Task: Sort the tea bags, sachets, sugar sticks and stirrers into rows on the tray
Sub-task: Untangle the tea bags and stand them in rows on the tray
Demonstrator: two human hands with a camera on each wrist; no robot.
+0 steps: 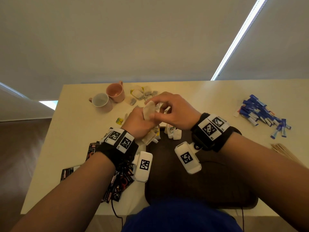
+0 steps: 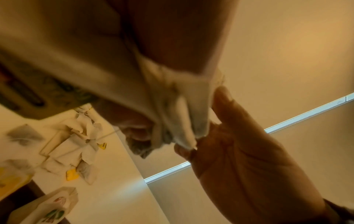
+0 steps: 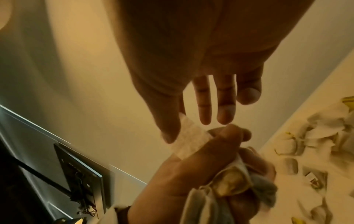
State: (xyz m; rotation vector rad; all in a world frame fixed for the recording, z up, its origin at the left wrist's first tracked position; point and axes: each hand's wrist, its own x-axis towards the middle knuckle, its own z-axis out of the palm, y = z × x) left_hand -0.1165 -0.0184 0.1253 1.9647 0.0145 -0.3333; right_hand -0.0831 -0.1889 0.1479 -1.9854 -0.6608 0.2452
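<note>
My left hand [image 1: 142,122] is raised above the tray's far edge and grips a bunch of tea bags [image 1: 149,137] in its fist; the bags hang out below the fist. One pale tea bag [image 1: 148,110] sticks up out of the fist. My right hand [image 1: 153,108] pinches its top between thumb and forefinger, the other fingers [image 3: 226,109] held straight. In the right wrist view the bag [image 3: 189,141] lies across my left thumb [image 3: 216,145]. The dark brown tray [image 1: 200,185] lies under my wrists. Loose tea bags [image 1: 140,94] are heaped beyond the hands.
Two pink cups [image 1: 108,97] stand at the far left. Blue sugar sticks [image 1: 262,114] are piled at the right, wooden stirrers [image 1: 284,152] near my right forearm. Black sachets [image 1: 117,183] lie under my left wrist. Small white pots [image 1: 173,132] sit at the tray's far edge.
</note>
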